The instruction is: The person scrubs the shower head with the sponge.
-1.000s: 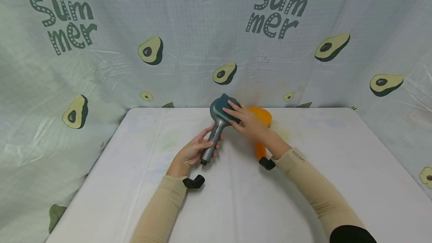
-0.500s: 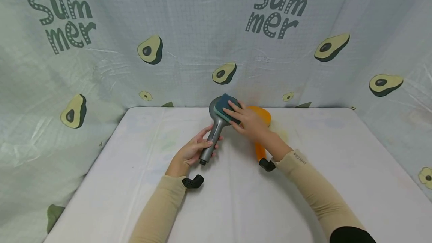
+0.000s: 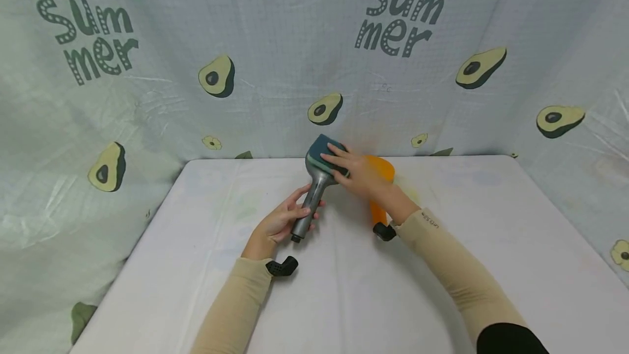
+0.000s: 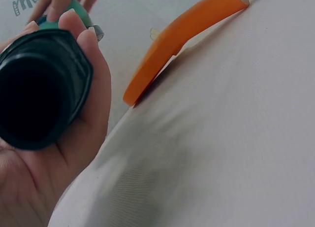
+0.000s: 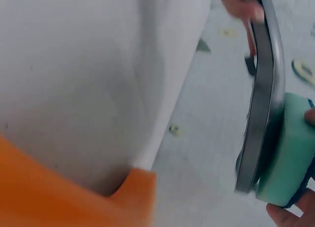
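Sponge [image 3: 328,153] shifted slightly left across shower head [image 3: 314,171] face since half-second ago: scrubbing continues. Right hand [image 3: 361,171] fingers pressed flat on sponge; left hand [image 3: 284,218] fingers wrapped round handle.

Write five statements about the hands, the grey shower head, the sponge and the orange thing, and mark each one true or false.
1. The left hand grips the handle of the grey shower head. True.
2. The right hand presses a sponge against the shower head's round face. True.
3. The sponge is yellow. False: it is dark blue on top with a green layer beneath.
4. The orange shower head is held in the air. False: it lies on the white table, behind the right hand.
5. Both forearms wear beige sleeves. True.
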`<state>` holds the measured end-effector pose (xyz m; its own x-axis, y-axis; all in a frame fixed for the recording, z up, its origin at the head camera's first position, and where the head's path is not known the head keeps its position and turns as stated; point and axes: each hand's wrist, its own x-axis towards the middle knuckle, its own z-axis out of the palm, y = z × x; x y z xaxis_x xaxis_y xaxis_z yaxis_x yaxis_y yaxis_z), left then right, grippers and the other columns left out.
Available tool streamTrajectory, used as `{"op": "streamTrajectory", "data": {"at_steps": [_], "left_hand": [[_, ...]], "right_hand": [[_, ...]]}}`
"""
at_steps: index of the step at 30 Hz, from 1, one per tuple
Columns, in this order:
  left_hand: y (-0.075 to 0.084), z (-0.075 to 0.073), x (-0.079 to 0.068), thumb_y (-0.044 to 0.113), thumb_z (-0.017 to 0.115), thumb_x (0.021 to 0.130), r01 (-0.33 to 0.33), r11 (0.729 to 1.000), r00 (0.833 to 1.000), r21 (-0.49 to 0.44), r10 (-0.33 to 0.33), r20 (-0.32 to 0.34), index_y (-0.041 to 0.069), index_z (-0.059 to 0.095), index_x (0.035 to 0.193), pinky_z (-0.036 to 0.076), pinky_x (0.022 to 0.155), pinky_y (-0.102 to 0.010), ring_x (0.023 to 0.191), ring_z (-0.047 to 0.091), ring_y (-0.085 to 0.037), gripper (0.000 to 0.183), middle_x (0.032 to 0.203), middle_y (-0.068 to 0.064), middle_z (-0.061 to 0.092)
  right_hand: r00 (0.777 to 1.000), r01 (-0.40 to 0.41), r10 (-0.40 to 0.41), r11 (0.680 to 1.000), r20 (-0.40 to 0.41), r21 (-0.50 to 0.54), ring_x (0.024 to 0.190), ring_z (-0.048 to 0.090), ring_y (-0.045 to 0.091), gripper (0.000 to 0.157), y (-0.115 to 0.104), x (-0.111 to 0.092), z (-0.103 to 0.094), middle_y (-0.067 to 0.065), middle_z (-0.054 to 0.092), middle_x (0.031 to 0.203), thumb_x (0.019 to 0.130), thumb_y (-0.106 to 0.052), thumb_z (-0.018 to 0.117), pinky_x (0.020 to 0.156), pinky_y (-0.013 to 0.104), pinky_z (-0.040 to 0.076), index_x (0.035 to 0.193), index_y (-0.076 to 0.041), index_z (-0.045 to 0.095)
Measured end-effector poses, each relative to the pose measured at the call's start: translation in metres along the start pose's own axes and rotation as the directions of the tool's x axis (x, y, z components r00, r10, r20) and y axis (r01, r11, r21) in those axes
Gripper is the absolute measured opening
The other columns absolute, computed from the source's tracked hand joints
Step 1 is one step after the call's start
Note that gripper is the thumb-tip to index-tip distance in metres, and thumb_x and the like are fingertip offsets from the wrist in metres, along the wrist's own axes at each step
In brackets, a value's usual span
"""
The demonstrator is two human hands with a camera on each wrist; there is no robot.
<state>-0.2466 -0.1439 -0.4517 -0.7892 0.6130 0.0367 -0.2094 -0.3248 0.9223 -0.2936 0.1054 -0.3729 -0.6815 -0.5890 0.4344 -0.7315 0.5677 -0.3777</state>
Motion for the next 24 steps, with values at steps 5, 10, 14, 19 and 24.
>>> {"op": "streamTrajectory", "data": {"at_steps": [5, 10, 14, 19, 24], "left_hand": [[0.000, 0.001, -0.002, 0.000, 0.054, 0.104, 0.006, 1.000, 1.000, 0.016, -0.006, -0.006, 0.016, 0.015, 0.166, 0.056, 0.078, -0.031, 0.098, 0.065, -0.014, 0.075, 0.134, -0.008, 0.061], [0.000, 0.002, -0.003, -0.001, 0.051, 0.104, 0.011, 1.000, 1.000, 0.025, -0.010, -0.015, 0.017, 0.015, 0.165, 0.056, 0.079, -0.032, 0.099, 0.065, -0.014, 0.073, 0.135, -0.008, 0.060], [0.000, 0.002, -0.002, -0.001, 0.051, 0.105, 0.010, 1.000, 1.000, 0.023, -0.010, -0.018, 0.017, 0.014, 0.166, 0.056, 0.079, -0.032, 0.100, 0.064, -0.014, 0.073, 0.136, -0.010, 0.059], [-0.001, 0.001, -0.001, -0.003, 0.048, 0.105, 0.007, 1.000, 1.000, 0.025, -0.007, -0.005, 0.015, 0.011, 0.166, 0.056, 0.078, -0.032, 0.099, 0.064, -0.014, 0.073, 0.135, -0.009, 0.058], [-0.001, 0.000, 0.002, -0.005, 0.043, 0.105, 0.011, 0.999, 1.000, 0.031, -0.011, 0.004, 0.013, 0.008, 0.165, 0.057, 0.077, -0.031, 0.097, 0.064, -0.012, 0.072, 0.133, -0.007, 0.058]], "right_hand": [[0.964, -0.264, 0.266, 0.960, -0.015, 0.097, 0.152, 0.020, 0.043, 0.049, 0.018, -0.003, -0.010, 0.010, 0.033, 0.164, 0.105, -0.018, 0.059, 0.114, 0.060, 0.031, 0.153, -0.012, 0.050], [0.968, -0.248, 0.250, 0.967, -0.031, 0.062, 0.150, 0.023, 0.046, 0.048, 0.017, -0.003, -0.011, 0.013, 0.035, 0.162, 0.105, -0.018, 0.060, 0.111, 0.060, 0.036, 0.151, -0.010, 0.051], [0.993, -0.115, 0.114, 0.992, -0.026, -0.056, 0.146, 0.030, 0.048, 0.046, 0.006, -0.001, -0.006, 0.015, 0.041, 0.158, 0.102, -0.016, 0.063, 0.113, 0.062, 0.031, 0.148, -0.010, 0.056], [0.989, 0.148, -0.151, 0.962, 0.007, -0.229, 0.142, 0.040, 0.046, 0.044, -0.011, -0.001, 0.005, 0.014, 0.050, 0.151, 0.099, -0.017, 0.069, 0.111, 0.055, 0.039, 0.142, -0.012, 0.063], [0.960, 0.276, -0.281, 0.924, 0.020, -0.265, 0.140, 0.043, 0.045, 0.043, -0.018, 0.000, 0.008, 0.016, 0.054, 0.148, 0.095, -0.014, 0.074, 0.113, 0.054, 0.037, 0.138, -0.011, 0.067]]}}
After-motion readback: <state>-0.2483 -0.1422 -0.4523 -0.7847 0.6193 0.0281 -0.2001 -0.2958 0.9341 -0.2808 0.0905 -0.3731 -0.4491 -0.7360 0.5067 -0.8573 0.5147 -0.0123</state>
